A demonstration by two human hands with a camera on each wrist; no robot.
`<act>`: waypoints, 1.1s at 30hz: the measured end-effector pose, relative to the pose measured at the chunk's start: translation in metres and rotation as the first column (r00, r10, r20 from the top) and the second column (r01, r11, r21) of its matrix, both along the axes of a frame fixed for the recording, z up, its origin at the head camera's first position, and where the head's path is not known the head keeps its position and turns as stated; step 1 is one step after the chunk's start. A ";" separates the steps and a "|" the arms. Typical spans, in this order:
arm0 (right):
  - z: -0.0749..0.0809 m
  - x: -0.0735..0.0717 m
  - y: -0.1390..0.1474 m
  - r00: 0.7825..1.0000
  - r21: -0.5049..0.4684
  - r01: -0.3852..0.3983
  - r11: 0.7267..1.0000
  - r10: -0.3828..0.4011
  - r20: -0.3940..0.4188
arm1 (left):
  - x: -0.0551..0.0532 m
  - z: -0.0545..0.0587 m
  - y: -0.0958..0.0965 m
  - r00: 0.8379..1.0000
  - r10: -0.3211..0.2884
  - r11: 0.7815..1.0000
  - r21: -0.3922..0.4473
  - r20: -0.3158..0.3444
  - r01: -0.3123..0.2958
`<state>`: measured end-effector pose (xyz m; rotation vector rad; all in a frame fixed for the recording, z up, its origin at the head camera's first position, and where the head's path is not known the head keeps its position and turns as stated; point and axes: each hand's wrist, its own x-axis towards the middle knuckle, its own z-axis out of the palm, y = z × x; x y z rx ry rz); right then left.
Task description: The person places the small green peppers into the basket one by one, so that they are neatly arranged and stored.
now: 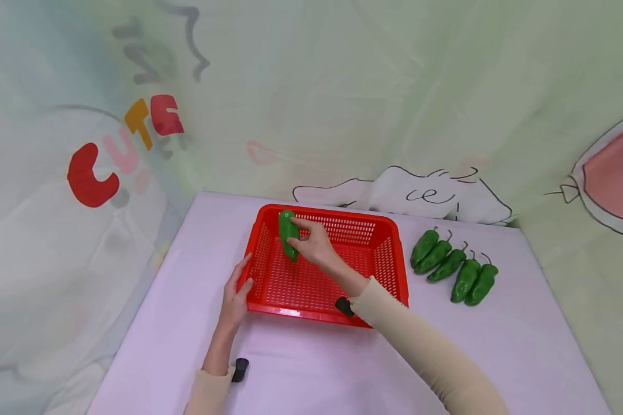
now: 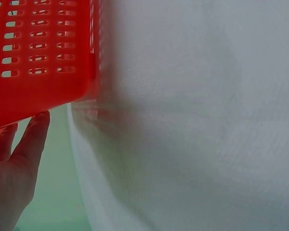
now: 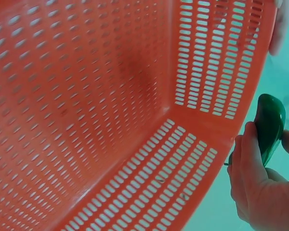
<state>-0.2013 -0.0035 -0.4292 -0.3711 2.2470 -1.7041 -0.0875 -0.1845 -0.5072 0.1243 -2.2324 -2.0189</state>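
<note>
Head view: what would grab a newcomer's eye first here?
The red basket near the picture's middle, on the pale table, stands out first. Then comes the green pepper in the right hand, over the basket's far left part, with five more peppers lying to the basket's right. Colourful letters on the backdrop's left catch the eye too.

Left arm: forearm (image 1: 207,395) rises steeply from bottom of head view, sleeved to near the wrist (image 1: 220,344). Left hand (image 1: 233,297) in gripping pose; thumb (image 1: 245,288) set apart from fingers (image 1: 237,272).

Right arm: sleeved forearm (image 1: 426,346) runs diagonally up and left from lower right; wrist (image 1: 354,280) bare. Right hand (image 1: 315,242), farther forward than left, pinches between thumb (image 1: 297,242) and extended index finger (image 1: 303,223).
</note>
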 end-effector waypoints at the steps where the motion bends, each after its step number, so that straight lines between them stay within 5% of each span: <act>1: 0.001 0.001 -0.002 1.000 0.006 -0.001 1.000 0.001 0.002 | 0.000 0.000 0.000 1.000 -0.003 1.000 -0.002 -0.006 0.003; 6: -0.002 0.005 -0.006 0.999 0.040 -0.036 0.999 0.034 0.034 | 0.003 0.016 0.004 1.000 -0.014 0.999 -0.034 -0.026 0.014; 12: -0.009 0.003 -0.006 0.997 0.052 -0.058 0.997 0.055 0.061 | 0.003 0.019 0.003 1.000 0.002 0.999 -0.046 -0.024 -0.004; 18: -0.031 -0.003 -0.005 0.998 0.130 -0.039 0.991 0.032 0.058 | 0.003 0.018 0.002 1.000 -0.003 0.998 -0.058 -0.023 0.002; 25: -0.047 -0.005 -0.015 0.996 0.132 -0.060 0.989 0.052 0.066 | -0.005 -0.017 -0.003 0.999 0.018 0.999 -0.046 -0.035 -0.019; 33: -0.055 -0.002 -0.028 0.996 0.123 -0.078 0.989 0.072 0.055 | -0.008 -0.024 -0.002 0.998 0.028 0.999 -0.043 -0.055 -0.031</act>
